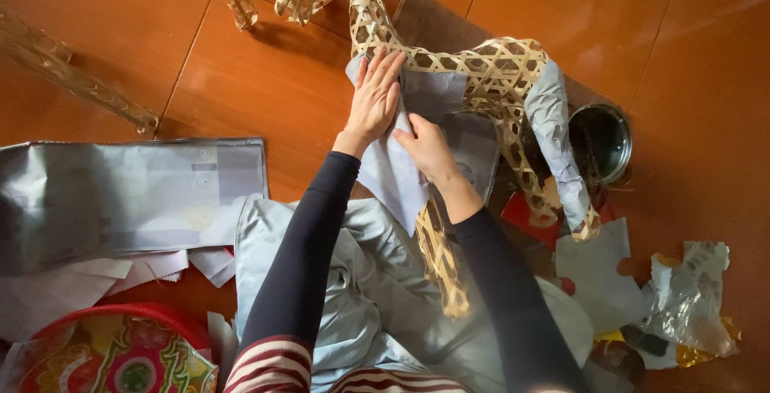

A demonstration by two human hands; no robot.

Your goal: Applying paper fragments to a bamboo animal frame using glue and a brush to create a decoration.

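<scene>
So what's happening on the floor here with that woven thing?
A person is pressing a sheet of pale paper onto a woven bamboo frame shaped like an animal. The left hand lies flat on the paper, and the right hand pinches its edge. A metal bowl sits beside the frame, and more paper sheets lie nearby.

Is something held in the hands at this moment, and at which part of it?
Both hands press a grey paper sheet onto the woven bamboo frame. The left hand lies flat on its upper edge; the right hand pinches its middle.
</scene>
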